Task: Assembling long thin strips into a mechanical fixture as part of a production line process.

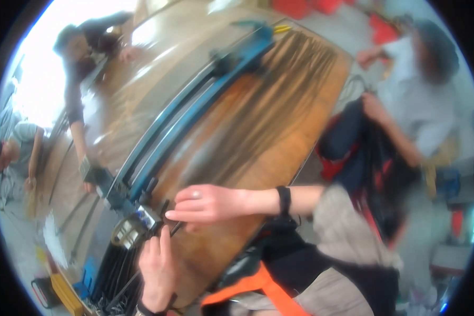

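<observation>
At the lower end of a long blue metal rail, both hands are beside a small machine head with a round metal guard and a pale block. My left hand has its fingers drawn together, pointing up toward the block. A thin dark rod shows between the hands and seems to pass under the left one. My right hand, with a ring and a black wristband, reaches in from the right. Its fingers are bent and pressed together by a small dark lever; what they pinch is hidden.
Many long dark rods lie along the wooden table; more are bundled at the lower left. A person leans over across the table, another is far left, and one at the right holds dark cloth.
</observation>
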`<action>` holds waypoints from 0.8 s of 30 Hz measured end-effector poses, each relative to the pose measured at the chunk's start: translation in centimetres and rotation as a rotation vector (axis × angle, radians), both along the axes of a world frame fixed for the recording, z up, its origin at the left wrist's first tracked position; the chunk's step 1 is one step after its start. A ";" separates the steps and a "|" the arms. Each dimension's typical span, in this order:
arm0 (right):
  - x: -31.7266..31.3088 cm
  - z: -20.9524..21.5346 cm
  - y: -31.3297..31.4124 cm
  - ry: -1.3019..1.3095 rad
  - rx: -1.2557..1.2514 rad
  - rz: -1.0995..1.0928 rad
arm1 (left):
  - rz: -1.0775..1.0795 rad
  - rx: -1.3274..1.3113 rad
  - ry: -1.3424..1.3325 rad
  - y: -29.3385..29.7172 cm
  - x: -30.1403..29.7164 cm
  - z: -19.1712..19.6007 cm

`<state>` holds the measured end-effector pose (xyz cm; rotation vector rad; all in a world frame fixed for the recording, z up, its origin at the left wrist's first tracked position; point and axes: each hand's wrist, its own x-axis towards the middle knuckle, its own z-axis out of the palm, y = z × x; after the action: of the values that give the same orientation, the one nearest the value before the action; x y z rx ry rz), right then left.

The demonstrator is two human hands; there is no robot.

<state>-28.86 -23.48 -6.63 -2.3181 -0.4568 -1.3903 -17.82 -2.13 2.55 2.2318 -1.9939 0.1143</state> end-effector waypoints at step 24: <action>-8.0 2.1 -22.9 0.076 -0.137 -0.596 | -0.221 0.064 -0.065 -15.9 2.6 3.4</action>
<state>-36.88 -46.42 -4.56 -2.7431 0.1931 -1.5449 -15.21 -18.06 5.91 2.0503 -2.2937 0.1003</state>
